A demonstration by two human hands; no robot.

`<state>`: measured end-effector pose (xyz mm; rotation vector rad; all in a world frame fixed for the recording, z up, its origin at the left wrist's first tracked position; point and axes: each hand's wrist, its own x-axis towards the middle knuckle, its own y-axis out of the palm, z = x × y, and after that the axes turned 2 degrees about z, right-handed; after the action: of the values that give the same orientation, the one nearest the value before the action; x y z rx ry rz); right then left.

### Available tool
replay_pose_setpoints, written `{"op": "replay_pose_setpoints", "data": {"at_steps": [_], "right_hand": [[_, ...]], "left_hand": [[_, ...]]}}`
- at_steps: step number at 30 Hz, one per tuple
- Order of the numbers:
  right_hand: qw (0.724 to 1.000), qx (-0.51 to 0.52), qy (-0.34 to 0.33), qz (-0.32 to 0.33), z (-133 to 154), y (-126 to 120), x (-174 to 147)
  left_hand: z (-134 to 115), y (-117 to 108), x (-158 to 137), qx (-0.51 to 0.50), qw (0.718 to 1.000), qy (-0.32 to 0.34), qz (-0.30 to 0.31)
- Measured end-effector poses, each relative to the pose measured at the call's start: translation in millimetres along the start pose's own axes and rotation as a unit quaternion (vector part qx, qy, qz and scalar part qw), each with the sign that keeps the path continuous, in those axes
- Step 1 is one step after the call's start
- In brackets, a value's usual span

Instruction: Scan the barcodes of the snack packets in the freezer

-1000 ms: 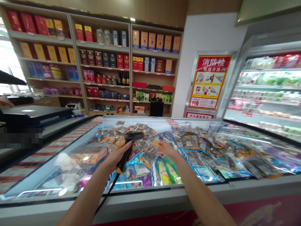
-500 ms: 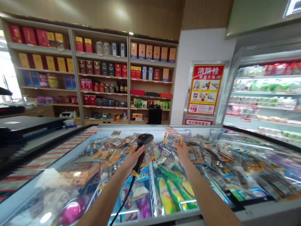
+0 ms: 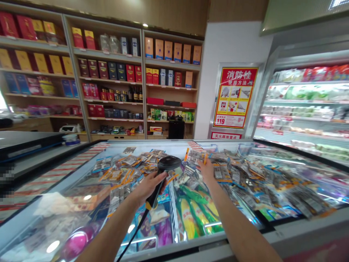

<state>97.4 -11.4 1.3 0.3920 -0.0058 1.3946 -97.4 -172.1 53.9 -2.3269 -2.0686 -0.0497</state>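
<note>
My left hand [image 3: 153, 186] is wrapped round the handle of a black barcode scanner [image 3: 169, 163] with a cord hanging from its base. The scanner's head points right, toward a small clear packet [image 3: 194, 156] with orange edges. My right hand [image 3: 205, 170] is closed on the right edge of that packet, above the freezer's glass top. Around both hands lie many similar packets, one pile [image 3: 128, 160] on the left and another [image 3: 251, 174] on the right. Below, through the glass, yellow-and-green corn packs [image 3: 191, 214] show beside a white wire divider [image 3: 173, 211].
The chest freezer's front rim [image 3: 169, 251] runs across the near side. At left is a dark flat device [image 3: 29, 142] on a counter. Shelves of boxes [image 3: 109, 71] stand behind, with a red fire-hydrant sign [image 3: 236, 96] and a lit chiller [image 3: 308, 109] to the right.
My view has turned slightly to the right and down. The scanner's head has swung a little closer to the packet, which stays in my right hand.
</note>
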Motion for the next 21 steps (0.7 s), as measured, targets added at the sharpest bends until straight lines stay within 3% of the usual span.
{"op": "replay_pose_setpoints", "data": {"at_steps": [21], "right_hand": [[1.0,0.006,-0.008,0.007,0.9,-0.6,-0.6]], "left_hand": [[3.4,-0.6,1.1,-0.029,0.999,-0.01,0.013]]}}
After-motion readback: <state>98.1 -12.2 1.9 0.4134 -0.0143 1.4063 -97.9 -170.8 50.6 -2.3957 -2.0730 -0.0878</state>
